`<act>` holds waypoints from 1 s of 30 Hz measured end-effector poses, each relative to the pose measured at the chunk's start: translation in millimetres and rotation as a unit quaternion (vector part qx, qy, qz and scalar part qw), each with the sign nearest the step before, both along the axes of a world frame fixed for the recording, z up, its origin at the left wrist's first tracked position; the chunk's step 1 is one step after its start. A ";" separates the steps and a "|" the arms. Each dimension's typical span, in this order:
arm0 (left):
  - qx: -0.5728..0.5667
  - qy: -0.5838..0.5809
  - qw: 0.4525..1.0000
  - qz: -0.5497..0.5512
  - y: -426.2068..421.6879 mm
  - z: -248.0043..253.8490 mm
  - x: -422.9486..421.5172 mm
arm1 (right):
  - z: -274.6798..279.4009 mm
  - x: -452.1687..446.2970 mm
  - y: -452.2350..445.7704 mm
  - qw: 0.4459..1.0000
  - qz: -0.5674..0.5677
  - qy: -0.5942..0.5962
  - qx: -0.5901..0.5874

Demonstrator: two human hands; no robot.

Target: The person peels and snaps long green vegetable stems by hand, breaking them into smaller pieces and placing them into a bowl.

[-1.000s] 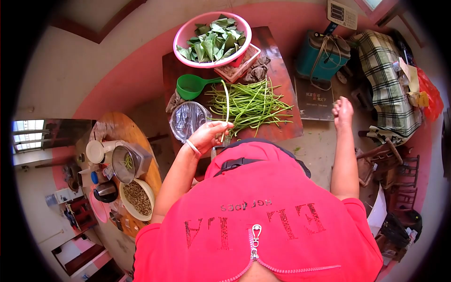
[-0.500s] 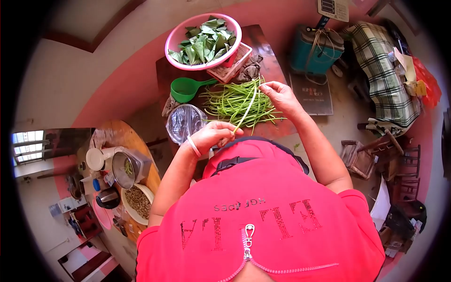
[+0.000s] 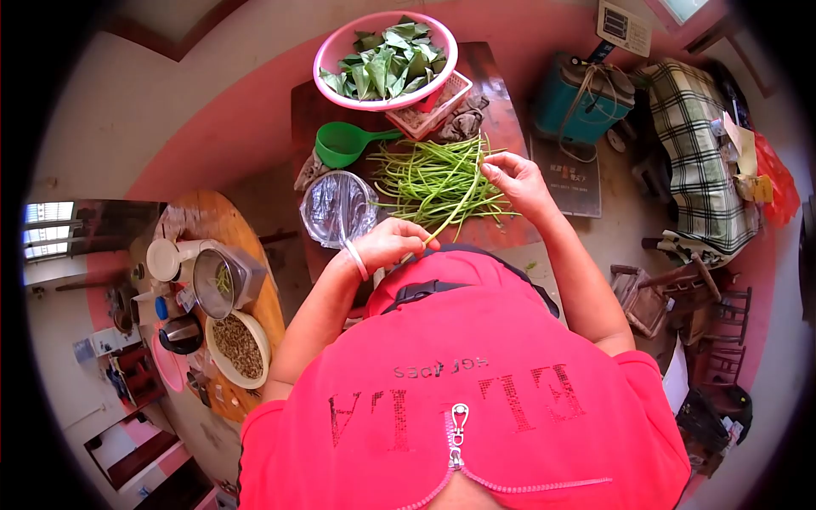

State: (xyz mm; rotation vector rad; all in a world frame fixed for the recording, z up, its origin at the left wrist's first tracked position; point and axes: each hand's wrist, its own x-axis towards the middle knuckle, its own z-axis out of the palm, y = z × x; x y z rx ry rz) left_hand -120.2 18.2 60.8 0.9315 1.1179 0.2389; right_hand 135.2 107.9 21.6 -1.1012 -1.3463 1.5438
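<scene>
Between my two hands stretches a long green vegetable stem (image 3: 463,206), held slantwise over the near side of a pile of similar stems (image 3: 429,178) on the dark red table (image 3: 501,110). My left hand (image 3: 395,244), with a white bracelet at the wrist, pinches the lower end close to my body. Farther up, the thumb and fingers of my right hand (image 3: 520,183) are closed on the upper part of the stem. To the left of the pile stand a green ladle (image 3: 340,144) and a round container covered with clear plastic film (image 3: 338,208).
A pink basin (image 3: 327,81) of green leaves rests by a pink basket (image 3: 450,93) and a crumpled cloth (image 3: 463,121). On the left, a wooden table (image 3: 263,297) bears bowls and a kettle (image 3: 181,334). Wooden stools (image 3: 637,297) and a teal box (image 3: 586,102) are on the right.
The camera view has shifted slightly. My right fingertips have moved a little to the right and down. Both hands still hold the stem.
</scene>
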 end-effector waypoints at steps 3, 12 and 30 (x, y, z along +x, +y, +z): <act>0.013 0.044 0.999 0.009 0.0 -7.4 -1.4 | 6.5 0.2 -5.5 0.999 0.019 -0.024 0.010; -0.167 -0.136 0.945 0.246 4.5 -46.4 -18.9 | 55.2 -17.4 -30.8 0.994 -0.005 -0.028 0.110; 0.037 0.073 0.983 0.163 -6.1 -25.6 9.9 | 42.6 -13.3 -42.6 0.970 0.019 -0.190 0.153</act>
